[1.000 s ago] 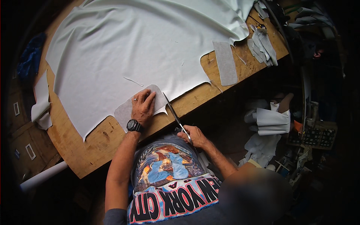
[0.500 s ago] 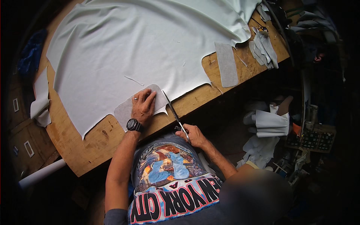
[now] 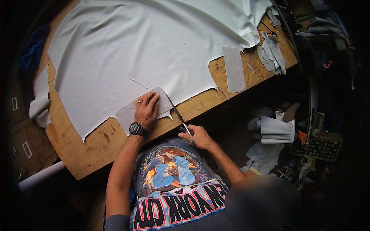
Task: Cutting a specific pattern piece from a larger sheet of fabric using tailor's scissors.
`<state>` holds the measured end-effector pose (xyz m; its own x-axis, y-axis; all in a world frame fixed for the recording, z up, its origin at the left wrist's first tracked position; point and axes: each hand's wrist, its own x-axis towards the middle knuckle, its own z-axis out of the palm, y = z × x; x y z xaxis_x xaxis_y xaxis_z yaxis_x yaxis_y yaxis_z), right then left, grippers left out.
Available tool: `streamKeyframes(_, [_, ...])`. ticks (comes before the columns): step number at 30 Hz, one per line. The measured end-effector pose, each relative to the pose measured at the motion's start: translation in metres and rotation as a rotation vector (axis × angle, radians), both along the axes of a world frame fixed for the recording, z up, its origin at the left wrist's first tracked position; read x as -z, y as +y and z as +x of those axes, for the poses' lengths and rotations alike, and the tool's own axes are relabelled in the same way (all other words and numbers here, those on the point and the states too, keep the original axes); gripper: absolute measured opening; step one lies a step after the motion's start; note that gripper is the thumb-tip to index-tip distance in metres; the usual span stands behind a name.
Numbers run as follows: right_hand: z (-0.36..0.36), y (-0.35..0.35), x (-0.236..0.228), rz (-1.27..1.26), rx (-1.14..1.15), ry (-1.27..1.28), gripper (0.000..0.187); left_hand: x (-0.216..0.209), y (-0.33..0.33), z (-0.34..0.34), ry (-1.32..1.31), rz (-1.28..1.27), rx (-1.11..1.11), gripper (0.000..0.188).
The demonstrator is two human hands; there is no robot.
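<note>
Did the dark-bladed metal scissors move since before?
Yes: the scissors edged slightly forward and left, judged against the thin white strip lying on the large white cloth.

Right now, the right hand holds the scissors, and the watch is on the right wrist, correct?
Not quite: in the head view, the watch is on the wrist of the left hand. The right hand does hold the scissors.
</note>
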<state>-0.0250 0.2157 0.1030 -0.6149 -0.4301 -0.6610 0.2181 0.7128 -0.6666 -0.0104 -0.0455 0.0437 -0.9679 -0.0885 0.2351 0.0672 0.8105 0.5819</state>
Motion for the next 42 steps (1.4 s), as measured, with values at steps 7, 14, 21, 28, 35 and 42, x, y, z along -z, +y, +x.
streamKeyframes(7, [0.000, -0.004, 0.007, -0.016, 0.000, 0.027, 0.057, 0.001, 0.000, 0.000, 0.018, 0.004, -0.008, 0.037])
streamKeyframes(14, [-0.010, -0.008, 0.009, -0.019, 0.001, -0.051, 0.055, 0.001, -0.001, 0.001, 0.030, 0.006, -0.017, 0.036])
streamKeyframes(21, [-0.017, -0.014, 0.006, -0.019, -0.019, -0.042, 0.055, 0.002, -0.001, 0.001, 0.037, 0.002, -0.021, 0.036])
streamKeyframes(28, [-0.019, -0.009, 0.011, -0.029, -0.041, 0.001, 0.050, -0.006, 0.000, -0.001, 0.021, 0.017, -0.015, 0.036])
streamKeyframes(35, [-0.033, 0.001, 0.018, -0.070, -0.044, -0.172, 0.044, -0.004, 0.000, 0.000, 0.030, 0.020, -0.016, 0.037])
streamKeyframes(42, [-0.055, 0.001, 0.013, -0.058, -0.162, -0.087, 0.044, 0.002, -0.003, 0.002, 0.048, 0.017, -0.019, 0.038])
